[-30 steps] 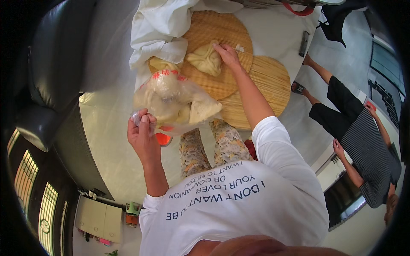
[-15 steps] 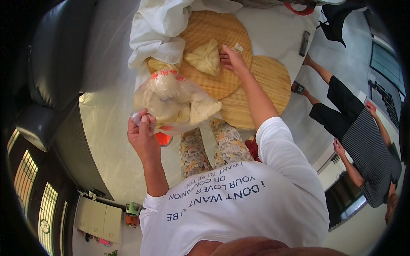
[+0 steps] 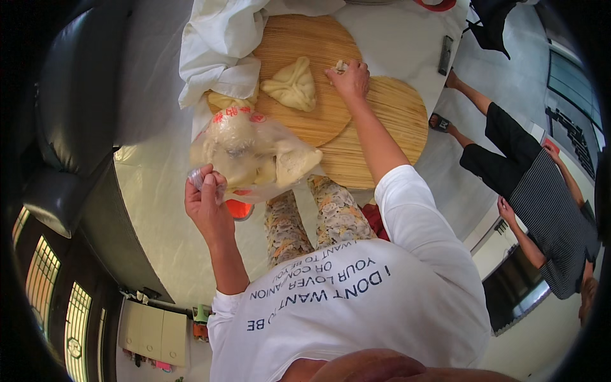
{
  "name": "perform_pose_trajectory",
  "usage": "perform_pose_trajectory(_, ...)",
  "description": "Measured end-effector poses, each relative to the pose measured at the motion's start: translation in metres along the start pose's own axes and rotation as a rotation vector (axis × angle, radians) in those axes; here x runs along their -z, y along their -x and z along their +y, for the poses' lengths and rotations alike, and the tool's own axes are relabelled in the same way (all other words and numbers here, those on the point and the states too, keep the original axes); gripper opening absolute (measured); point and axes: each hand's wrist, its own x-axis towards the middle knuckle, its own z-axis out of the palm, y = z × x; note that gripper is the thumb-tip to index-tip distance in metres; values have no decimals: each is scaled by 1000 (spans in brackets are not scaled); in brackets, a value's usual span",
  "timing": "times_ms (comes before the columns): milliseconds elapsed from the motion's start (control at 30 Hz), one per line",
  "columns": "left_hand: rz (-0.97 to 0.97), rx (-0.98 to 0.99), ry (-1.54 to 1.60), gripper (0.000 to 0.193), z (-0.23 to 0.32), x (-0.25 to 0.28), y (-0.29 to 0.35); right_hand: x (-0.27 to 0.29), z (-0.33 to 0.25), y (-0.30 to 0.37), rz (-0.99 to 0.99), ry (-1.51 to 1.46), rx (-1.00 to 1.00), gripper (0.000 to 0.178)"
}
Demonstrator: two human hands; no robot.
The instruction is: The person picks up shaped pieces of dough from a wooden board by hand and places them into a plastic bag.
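Observation:
My left hand (image 3: pixel 207 198) is closed on the gathered neck of a clear plastic bag (image 3: pixel 251 149) with red print, which hangs full of pale triangular buns (image 3: pixel 294 164). One more triangular bun (image 3: pixel 291 84), with pinched seams, lies on a round slatted wooden mat (image 3: pixel 312 38). To the right of that bun, my right hand (image 3: pixel 351 79) has its fingers curled round a small crumpled whitish scrap (image 3: pixel 340 65) on the mat. Part of another bun (image 3: pixel 230 102) shows between the bag and a white cloth (image 3: pixel 219 54).
A second round slatted mat (image 3: pixel 398 127) overlaps the first on a white tabletop (image 3: pixel 394 38). A dark remote control (image 3: pixel 445 54) lies near the right edge. Below the bag is an orange-red object (image 3: pixel 239 209). Another person (image 3: pixel 541 191) is at the right.
My right hand has moved from beside the lone bun up and right, onto the whitish scrap. My left hand keeps hold of the bag. The whole view has shifted slightly.

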Motion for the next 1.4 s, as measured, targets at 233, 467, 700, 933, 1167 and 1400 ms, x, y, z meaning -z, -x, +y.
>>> perform_pose_trajectory(233,10,-19,-17,15,0,3,-1,-13,15,-22,-61,-164,85,31)
perform_pose_trajectory(467,21,-6,-3,14,0,10,-2,-18,12,-13,215,-137,145,20)
perform_pose_trajectory(700,24,-12,-35,15,-1,6,-3,-13,8,-16,-92,-218,171,23)
perform_pose_trajectory(933,63,-21,-40,13,0,4,-4,-24,8,-2,23,-144,214,23)
perform_pose_trajectory(1167,101,-20,-68,13,-2,-1,-2,-23,12,-13,-40,-229,334,16)
perform_pose_trajectory(1400,116,-21,-71,15,-1,-1,-1,-28,22,-6,87,-263,369,12)
